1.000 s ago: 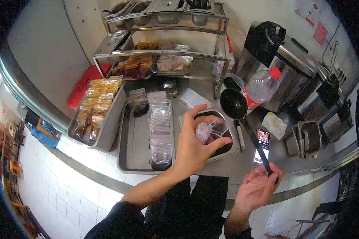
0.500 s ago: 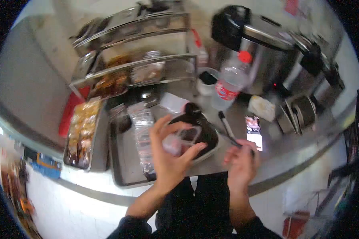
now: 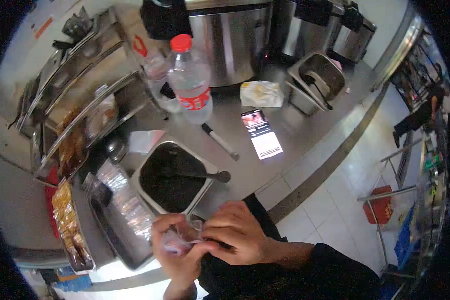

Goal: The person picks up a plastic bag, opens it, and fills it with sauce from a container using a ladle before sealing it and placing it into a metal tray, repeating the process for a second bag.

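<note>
A small clear plastic bag [image 3: 176, 244] with something pinkish inside is held low, near the counter's front edge. My left hand [image 3: 174, 265] is closed around its body. The fingers of my right hand [image 3: 242, 235] are closed on the bag's gathered top, pressed close to the left thumb. Just beyond the hands, a square metal container [image 3: 205, 166] holds dark contents, and a dark-handled spoon [image 3: 205, 175] rests over its rim. Left of it, a row of filled clear packets [image 3: 122, 192] lies along a shallow metal tray [image 3: 116, 240].
A red-capped bottle [image 3: 190, 80] stands beyond the container. Nearby lie a marker [image 3: 220, 141], a lit phone [image 3: 262, 135] and a crumpled cloth [image 3: 261, 94]. A metal tub [image 3: 310, 102] with a utensil sits at right. Packed yellow items [image 3: 65, 215] and a tiered rack [image 3: 85, 122] are at left.
My right hand has let go of the dark-handled utensil and come across to the bag in my left hand. A spoon now rests on the container. The view has turned to the right.
</note>
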`<state>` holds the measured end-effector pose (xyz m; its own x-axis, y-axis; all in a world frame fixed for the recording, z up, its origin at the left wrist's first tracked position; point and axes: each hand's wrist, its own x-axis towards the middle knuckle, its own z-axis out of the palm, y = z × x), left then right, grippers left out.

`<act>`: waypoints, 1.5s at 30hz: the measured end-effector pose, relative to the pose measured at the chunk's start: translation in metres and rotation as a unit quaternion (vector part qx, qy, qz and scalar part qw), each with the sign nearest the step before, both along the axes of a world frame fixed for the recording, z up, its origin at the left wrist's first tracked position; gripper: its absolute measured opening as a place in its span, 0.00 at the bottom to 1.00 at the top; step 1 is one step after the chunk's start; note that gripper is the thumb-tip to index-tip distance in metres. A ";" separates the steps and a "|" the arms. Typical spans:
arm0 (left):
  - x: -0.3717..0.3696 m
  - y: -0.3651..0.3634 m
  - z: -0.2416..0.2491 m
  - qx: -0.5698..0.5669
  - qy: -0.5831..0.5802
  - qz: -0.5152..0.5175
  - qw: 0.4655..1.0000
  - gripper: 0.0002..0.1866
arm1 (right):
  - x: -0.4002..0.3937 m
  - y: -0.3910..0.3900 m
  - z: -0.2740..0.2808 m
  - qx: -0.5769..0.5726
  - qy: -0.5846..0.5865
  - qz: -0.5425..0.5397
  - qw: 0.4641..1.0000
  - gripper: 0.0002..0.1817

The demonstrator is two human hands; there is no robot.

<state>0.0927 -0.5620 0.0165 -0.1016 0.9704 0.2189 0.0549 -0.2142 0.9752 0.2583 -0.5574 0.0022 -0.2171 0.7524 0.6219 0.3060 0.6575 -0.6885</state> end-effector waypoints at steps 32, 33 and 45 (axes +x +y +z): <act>-0.039 -0.014 0.005 0.050 0.245 -0.038 0.968 0.10 | 0.007 0.001 0.011 -0.221 0.076 0.137 0.963 0.16; -0.039 -0.014 0.005 0.063 0.259 -0.046 0.963 0.09 | 0.004 0.000 0.008 -0.205 0.088 0.136 0.965 0.16; -0.046 -0.025 0.005 0.033 0.226 -0.064 0.972 0.08 | -0.009 -0.004 -0.004 -0.160 0.081 0.158 0.971 0.17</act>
<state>0.0463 -0.5873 0.0212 0.1398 0.9512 0.2750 0.4428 -0.3084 0.8419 0.2493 -0.5619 -0.0016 -0.3872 0.8243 0.4131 -0.0061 0.4457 -0.8952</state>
